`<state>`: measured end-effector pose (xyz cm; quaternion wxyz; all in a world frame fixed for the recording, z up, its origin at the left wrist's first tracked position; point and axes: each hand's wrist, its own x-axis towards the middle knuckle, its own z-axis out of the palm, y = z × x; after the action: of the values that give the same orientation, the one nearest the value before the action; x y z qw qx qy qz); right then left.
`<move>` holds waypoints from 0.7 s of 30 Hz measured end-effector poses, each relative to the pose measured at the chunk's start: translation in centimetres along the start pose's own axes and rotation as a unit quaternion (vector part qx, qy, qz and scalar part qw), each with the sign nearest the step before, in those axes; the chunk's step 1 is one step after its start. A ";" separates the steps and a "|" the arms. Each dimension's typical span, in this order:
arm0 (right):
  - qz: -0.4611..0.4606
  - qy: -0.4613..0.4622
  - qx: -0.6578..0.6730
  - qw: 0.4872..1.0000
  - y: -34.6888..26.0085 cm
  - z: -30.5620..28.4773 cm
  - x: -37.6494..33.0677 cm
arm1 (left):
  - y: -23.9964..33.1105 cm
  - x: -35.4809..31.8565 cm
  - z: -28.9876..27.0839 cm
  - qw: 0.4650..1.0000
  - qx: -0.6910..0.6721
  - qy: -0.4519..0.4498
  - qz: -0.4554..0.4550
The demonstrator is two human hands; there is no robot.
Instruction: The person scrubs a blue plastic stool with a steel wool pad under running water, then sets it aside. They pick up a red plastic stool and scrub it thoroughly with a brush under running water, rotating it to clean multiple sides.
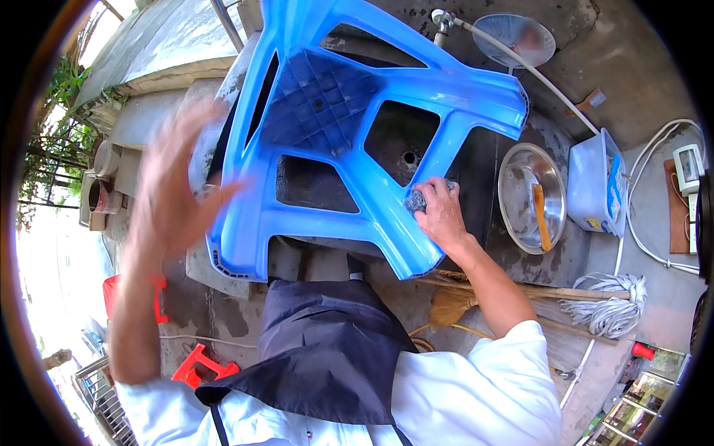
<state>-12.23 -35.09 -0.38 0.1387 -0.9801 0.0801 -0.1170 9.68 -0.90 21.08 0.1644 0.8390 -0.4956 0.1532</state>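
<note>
A blue plastic stool (387,178) lies tipped over on a dark sink counter, its legs splayed and its ribbed hollow underside showing. My right hand (444,215) is closed on a grey steel wool scrubber (418,199) and presses it against the stool leg nearest my right side. My left hand (178,178), blurred by motion, is raised by the stool's left side. Its thumb stands apart from its fingers, and nothing shows in it. Whether it touches the stool edge I cannot tell.
Right of the stool stand a metal basin (513,186) with a yellow-handled brush (541,215) and a clear plastic bin (595,186). A tap (442,20) and a colander (513,41) are behind. A mop (613,303), a broom (450,306) and a red stool (202,366) lie lower.
</note>
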 end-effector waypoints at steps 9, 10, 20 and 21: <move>-0.125 -0.112 -0.242 0.956 0.0 -3.8 6.0 | 6.0 -14.3 8.1 0.806 -0.352 0.100 -0.465; -0.166 -0.041 -0.255 0.952 2.0 -4.5 8.4 | 6.3 -14.8 8.8 0.804 -0.355 0.129 -0.458; -0.130 -0.106 -0.236 0.957 -0.2 1.0 5.8 | 6.7 -19.6 12.2 0.749 -0.345 0.299 -0.480; -0.175 -0.133 -0.202 0.954 -1.1 2.3 4.1 | 6.7 -19.2 12.1 0.765 -0.320 0.301 -0.472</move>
<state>-7.56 -34.24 -1.35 -0.0757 -0.9930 -0.0895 0.0109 -3.99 5.88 2.96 0.6151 0.7769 0.0172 0.1334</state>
